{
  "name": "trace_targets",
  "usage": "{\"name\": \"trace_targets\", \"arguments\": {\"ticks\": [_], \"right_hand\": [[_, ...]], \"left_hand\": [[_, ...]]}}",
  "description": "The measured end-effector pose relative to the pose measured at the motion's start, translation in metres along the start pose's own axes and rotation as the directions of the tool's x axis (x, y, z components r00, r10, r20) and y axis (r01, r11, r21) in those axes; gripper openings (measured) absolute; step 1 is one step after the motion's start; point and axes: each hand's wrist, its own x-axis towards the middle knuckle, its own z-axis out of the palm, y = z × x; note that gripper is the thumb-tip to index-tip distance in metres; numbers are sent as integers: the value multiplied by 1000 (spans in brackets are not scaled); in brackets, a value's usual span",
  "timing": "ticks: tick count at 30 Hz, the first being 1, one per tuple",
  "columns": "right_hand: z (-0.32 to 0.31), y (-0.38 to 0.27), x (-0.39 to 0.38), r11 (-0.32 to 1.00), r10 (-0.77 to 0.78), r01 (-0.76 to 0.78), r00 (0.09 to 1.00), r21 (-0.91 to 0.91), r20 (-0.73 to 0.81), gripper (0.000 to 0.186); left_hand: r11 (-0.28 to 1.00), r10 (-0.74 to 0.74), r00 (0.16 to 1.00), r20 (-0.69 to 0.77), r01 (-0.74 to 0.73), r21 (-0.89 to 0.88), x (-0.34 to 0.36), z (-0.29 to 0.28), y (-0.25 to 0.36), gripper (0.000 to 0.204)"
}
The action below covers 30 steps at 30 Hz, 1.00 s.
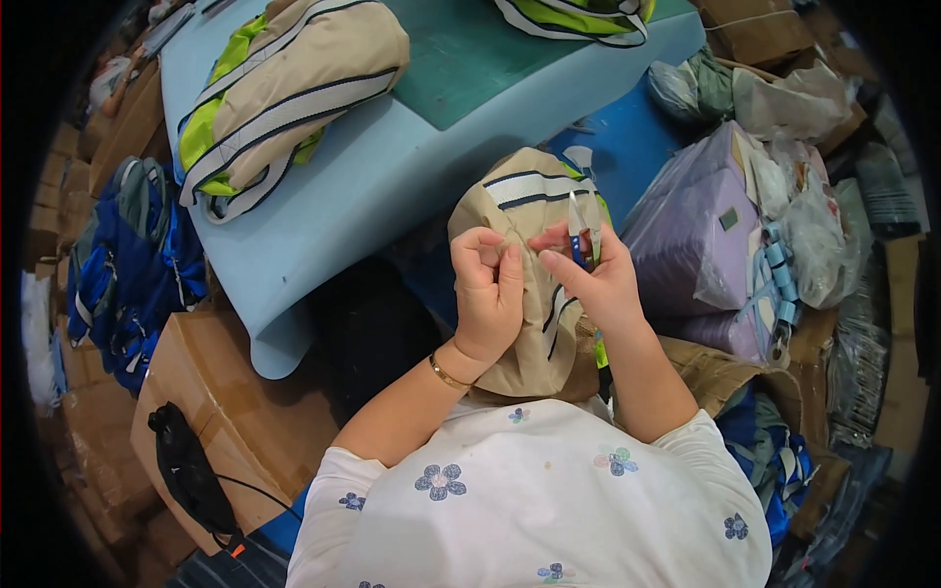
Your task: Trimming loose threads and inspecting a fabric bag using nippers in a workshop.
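In my lap lies a beige bag (526,361) with white, navy-edged straps and lime green parts. My left hand (487,294) is closed in a pinch on its beige fabric. Close beside it, my right hand (600,284) has its thumb and forefinger at the same patch of cloth. Thread snips (575,227) with a blue handle sit in the right hand, their blades pointing away from me and apart. Whether a thread runs between the fingertips is too small to tell.
Beyond my lap stands a table with a light blue cover (284,260) and a green mat (470,59), a similar beige bag (304,83) on it. Cardboard boxes (230,412) and blue bags (132,265) crowd the left. Plastic-wrapped purple goods (696,220) stand at the right.
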Motion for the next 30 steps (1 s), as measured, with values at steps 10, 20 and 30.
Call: {"name": "trace_targets", "arguments": {"ticks": [10, 20, 30], "right_hand": [[6, 11, -9, 953, -180, 165, 983, -253, -36, 23], [-6, 9, -9, 992, -45, 59, 991, 113, -123, 24], [1, 14, -4, 954, -251, 246, 968, -172, -6, 30]], "left_hand": [[994, 75, 993, -93, -81, -68, -3, 11, 4, 20], [999, 46, 998, -36, -46, -2, 2, 3, 6, 14], [992, -88, 987, 133, 99, -82, -6, -1, 10, 22]]}}
